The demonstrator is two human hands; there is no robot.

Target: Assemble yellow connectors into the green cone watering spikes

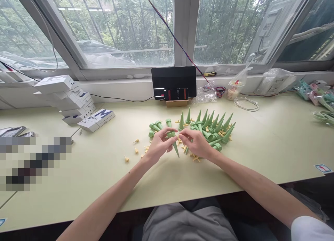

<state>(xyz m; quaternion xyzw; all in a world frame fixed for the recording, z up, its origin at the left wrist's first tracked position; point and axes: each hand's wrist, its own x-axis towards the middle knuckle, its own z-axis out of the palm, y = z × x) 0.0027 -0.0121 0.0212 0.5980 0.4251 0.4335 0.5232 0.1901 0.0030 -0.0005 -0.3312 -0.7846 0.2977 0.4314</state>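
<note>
My left hand (pixel 159 144) is closed around a green plastic watering spike (pixel 176 150), its wide collar up and its tip slanting down toward the table. Close beside it, my right hand (pixel 195 142) pinches thumb and forefinger together at the spike's side. Whatever those fingertips hold is too small to make out. Behind and right of my hands lies a pile of green spikes (pixel 215 124), some upright, mixed with yellow cross-shaped pieces (pixel 195 158). A few green spikes (pixel 158 125) lie behind my left hand. Small yellow plugs (pixel 126 159) are scattered to its left.
A phone (pixel 176 94) leans on a dark screen (pixel 173 77) by the window. White boxes (pixel 96 119) are stacked at the left. Toward the back right stand a bagged cup (pixel 235 87), a coiled white cable (pixel 246 104) and plastic-wrapped items (pixel 273 81). The table's front edge runs before my lap.
</note>
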